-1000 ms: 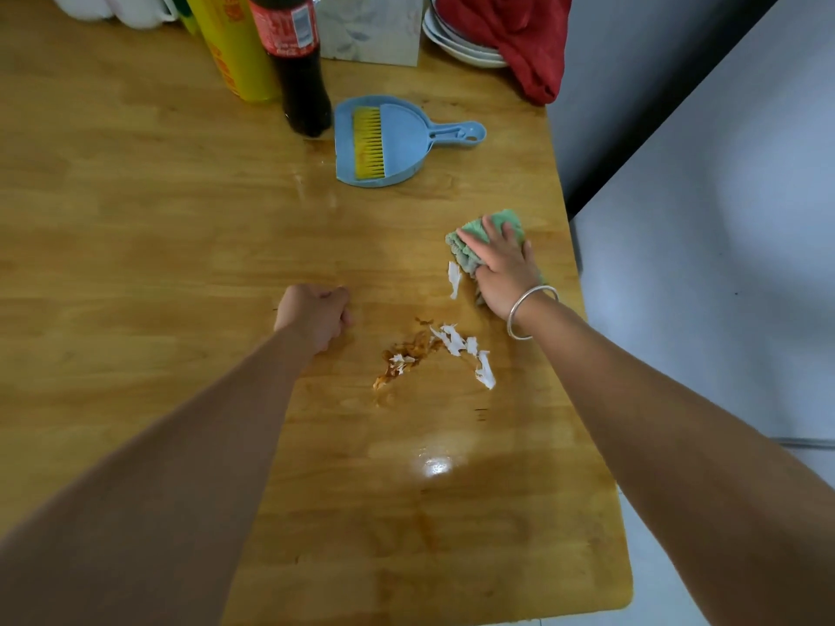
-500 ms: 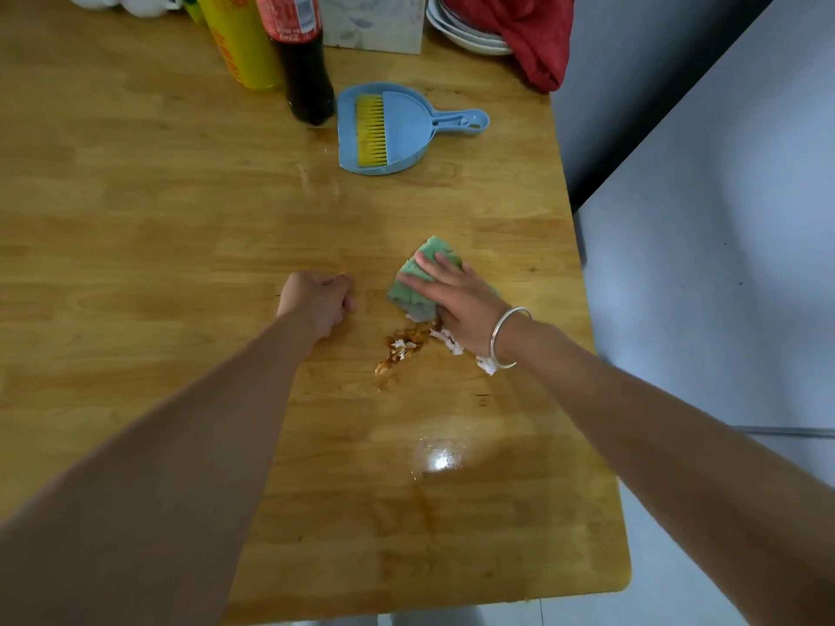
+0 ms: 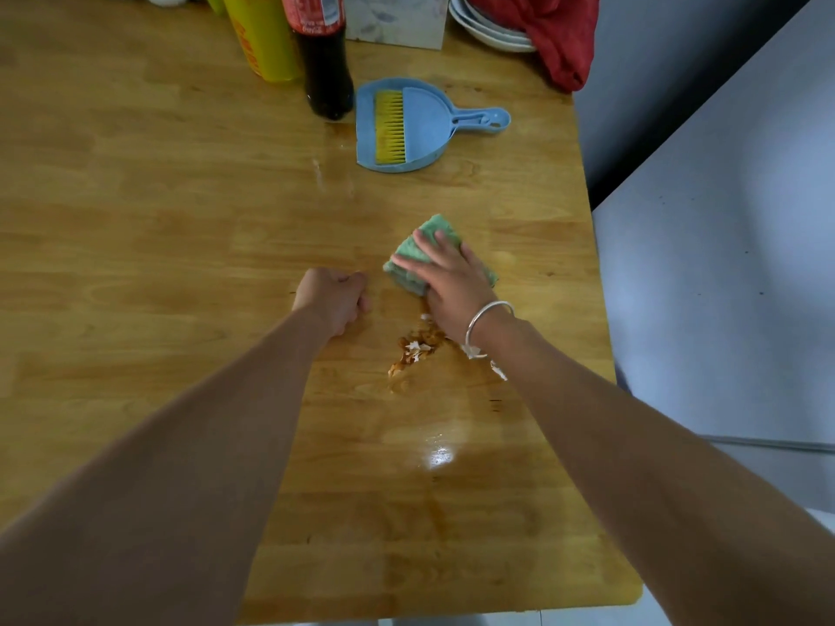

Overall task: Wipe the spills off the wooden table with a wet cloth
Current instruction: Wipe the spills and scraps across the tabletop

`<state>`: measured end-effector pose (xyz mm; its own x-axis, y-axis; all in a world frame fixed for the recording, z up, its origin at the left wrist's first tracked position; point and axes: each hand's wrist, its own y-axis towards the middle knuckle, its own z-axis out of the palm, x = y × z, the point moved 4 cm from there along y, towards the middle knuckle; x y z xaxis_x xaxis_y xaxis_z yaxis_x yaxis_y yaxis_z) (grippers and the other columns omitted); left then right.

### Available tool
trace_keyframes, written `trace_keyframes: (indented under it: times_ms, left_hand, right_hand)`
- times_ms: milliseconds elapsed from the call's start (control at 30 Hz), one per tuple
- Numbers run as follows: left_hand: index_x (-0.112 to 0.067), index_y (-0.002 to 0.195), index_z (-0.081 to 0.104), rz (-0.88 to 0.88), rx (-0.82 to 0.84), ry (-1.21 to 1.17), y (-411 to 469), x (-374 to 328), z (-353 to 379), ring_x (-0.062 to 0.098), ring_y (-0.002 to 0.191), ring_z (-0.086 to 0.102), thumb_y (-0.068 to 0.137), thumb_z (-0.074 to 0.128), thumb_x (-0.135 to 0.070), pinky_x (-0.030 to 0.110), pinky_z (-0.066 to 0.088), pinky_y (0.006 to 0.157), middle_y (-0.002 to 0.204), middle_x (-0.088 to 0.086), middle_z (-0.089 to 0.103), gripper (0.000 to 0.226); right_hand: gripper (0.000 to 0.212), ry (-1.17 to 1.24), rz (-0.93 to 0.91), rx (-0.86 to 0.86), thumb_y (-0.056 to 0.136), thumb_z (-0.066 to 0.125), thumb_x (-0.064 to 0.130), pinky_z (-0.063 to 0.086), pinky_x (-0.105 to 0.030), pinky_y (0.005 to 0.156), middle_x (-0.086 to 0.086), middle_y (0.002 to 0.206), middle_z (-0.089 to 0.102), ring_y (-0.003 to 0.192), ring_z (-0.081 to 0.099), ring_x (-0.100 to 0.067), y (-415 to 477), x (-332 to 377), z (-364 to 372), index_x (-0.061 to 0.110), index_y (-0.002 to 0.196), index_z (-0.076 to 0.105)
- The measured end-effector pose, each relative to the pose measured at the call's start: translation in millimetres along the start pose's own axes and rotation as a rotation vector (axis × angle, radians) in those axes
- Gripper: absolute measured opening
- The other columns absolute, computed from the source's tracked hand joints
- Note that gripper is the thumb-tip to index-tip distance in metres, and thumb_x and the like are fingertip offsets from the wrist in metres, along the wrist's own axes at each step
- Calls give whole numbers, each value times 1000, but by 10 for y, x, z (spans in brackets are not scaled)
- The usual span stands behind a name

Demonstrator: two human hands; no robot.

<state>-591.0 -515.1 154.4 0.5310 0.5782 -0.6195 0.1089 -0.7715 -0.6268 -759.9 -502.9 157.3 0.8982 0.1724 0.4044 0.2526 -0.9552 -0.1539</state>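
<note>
My right hand (image 3: 452, 282) presses flat on a folded green cloth (image 3: 424, 239) on the wooden table (image 3: 158, 228). A silver bangle sits on that wrist. Just below the hand lies a brown spill (image 3: 413, 350) mixed with white paper scraps (image 3: 497, 370), partly hidden by my right wrist. A wet brown smear runs on toward the near edge. My left hand (image 3: 334, 298) rests as a closed fist on the table, left of the cloth, holding nothing that I can see.
A blue dustpan with a yellow brush (image 3: 406, 124) lies beyond the cloth. A dark cola bottle (image 3: 323, 56), a yellow container (image 3: 262, 33), a box (image 3: 397, 18), stacked plates (image 3: 488, 31) and a red cloth (image 3: 555, 33) stand along the far edge. The table's right edge (image 3: 601, 309) is near my right arm.
My right hand slid the green cloth from the right side leftward toward the spill, then slightly away from me. The left fist stayed put.
</note>
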Motion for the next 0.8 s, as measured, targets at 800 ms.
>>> trace_keyframes:
  times_ms: [800]
  left_hand:
    - [-13,55,59,-85,-116,-102,-59,323,-358,15,32,36,95,52,-45,14,25,32,28,-7,40,52]
  right_hand:
    - [56,25,-98,169,91,45,7,-6,-38,119,5,158,20,148,5,-16,236,717,183,33,140,44]
